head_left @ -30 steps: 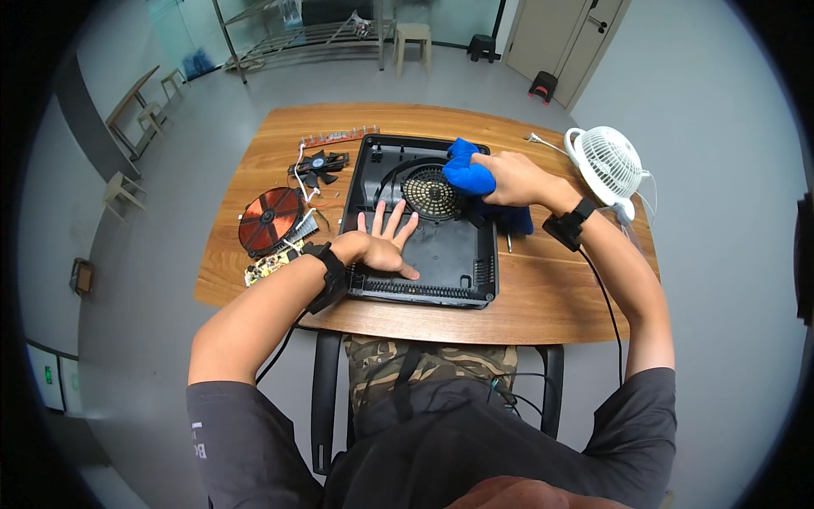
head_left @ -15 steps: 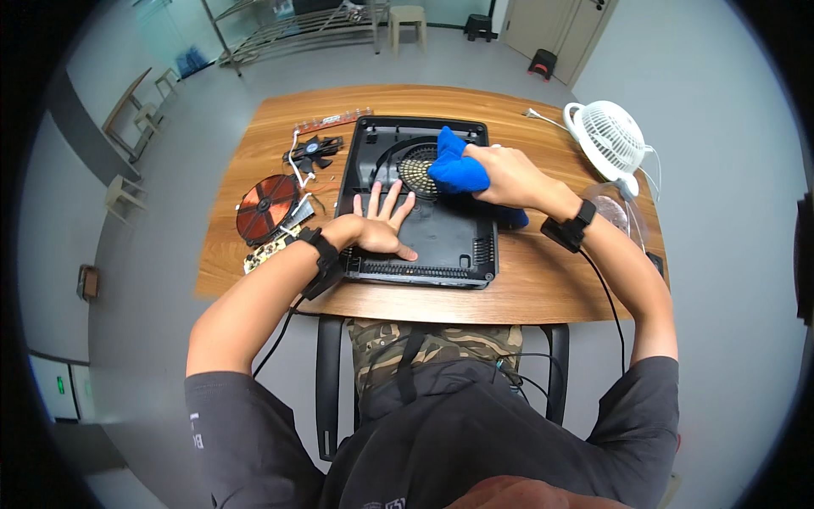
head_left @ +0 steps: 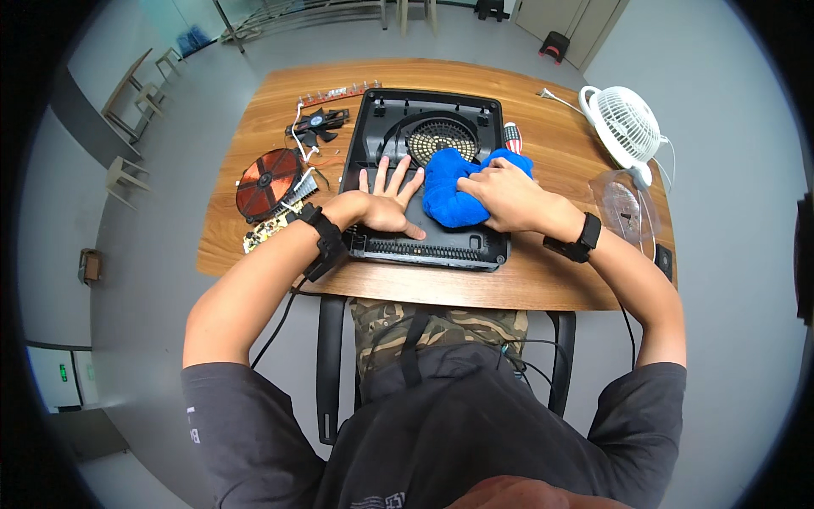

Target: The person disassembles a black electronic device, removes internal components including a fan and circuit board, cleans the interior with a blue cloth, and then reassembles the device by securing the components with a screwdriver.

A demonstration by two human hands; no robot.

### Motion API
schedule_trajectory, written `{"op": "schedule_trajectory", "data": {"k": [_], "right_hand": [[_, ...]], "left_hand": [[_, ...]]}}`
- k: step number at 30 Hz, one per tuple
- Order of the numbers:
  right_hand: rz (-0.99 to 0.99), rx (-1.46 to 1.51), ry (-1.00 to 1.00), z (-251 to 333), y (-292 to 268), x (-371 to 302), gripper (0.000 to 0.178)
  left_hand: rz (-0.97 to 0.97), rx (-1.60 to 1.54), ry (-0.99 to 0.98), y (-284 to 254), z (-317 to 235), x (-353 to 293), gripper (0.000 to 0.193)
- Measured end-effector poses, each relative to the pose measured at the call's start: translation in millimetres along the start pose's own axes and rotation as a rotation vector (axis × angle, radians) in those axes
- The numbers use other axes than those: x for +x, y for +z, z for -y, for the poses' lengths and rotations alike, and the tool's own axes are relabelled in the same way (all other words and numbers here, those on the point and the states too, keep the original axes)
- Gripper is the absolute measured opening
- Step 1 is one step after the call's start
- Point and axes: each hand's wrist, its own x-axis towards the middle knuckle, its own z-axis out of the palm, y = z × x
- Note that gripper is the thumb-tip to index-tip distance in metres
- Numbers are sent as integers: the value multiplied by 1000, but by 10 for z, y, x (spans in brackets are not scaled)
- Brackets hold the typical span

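Note:
A black plastic housing (head_left: 445, 243), shaped like the lower shell of an induction cooker, lies on the wooden table in front of me. Its round vent grille (head_left: 443, 138) shows near the far end. My left hand (head_left: 390, 205) rests flat on the shell's left side, fingers spread. In my right hand (head_left: 509, 193) is a bunched blue cloth (head_left: 454, 197), pressed against the right part of the shell below the grille. The cloth covers part of the shell and hides my right fingertips.
Left of the shell lie a copper coil disc (head_left: 268, 186), a black fan (head_left: 317, 125), a circuit board (head_left: 268, 229) and a red strip board (head_left: 339, 92). A white fan (head_left: 623, 123) stands at the right, near a clear plastic piece (head_left: 623, 204). Something striped (head_left: 512, 137) sits beside the shell's right edge.
My right hand has brought the blue cloth from beside the grille toward me, to the lower right of the shell. My left hand stays in place on the shell. The view has shifted slightly.

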Motion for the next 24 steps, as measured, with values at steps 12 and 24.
{"op": "schedule_trajectory", "data": {"k": [12, 24], "right_hand": [[252, 132, -93, 142, -191, -43, 38], [208, 354, -87, 278, -59, -91, 44]], "left_hand": [[-5, 6, 1, -5, -14, -7, 130], [8, 8, -22, 6, 10, 50, 129]]}}
